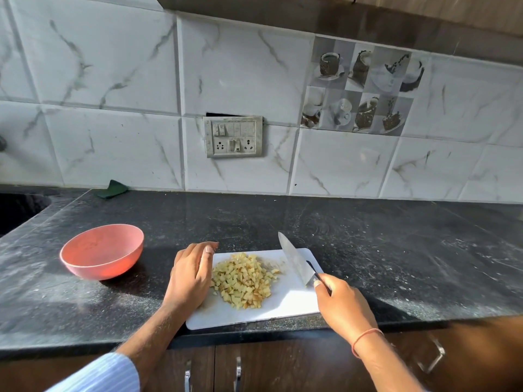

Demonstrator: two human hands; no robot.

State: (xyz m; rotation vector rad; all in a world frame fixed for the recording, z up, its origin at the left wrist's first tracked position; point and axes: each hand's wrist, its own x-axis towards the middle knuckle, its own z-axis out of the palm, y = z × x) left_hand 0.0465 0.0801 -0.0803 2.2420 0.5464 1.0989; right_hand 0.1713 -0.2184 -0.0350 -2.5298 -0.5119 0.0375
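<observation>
Count: one knife; one white cutting board; one pile of diced pieces, too many to count singly; one pink bowl; one green pad; one switch panel; three cabinet handles.

Surface: black speckled countertop, dusted with pale marks; the board lies at its front edge; the bowl stands on the counter to the left of the board, apart from it; a dark sink is cut in at far left; the pad lies at the foot of the wall tiles, which are white with grey veining.

Pieces: small pale yellow cubes, some browned at the edges, heaped on the left half of the board.

Left hand: fingers straight and together, its edge on the board, touching the left side of the pile. Right hand: fingers wrapped round the knife's dark handle; blade tilted, tip pointing away, to the right of the pile.
</observation>
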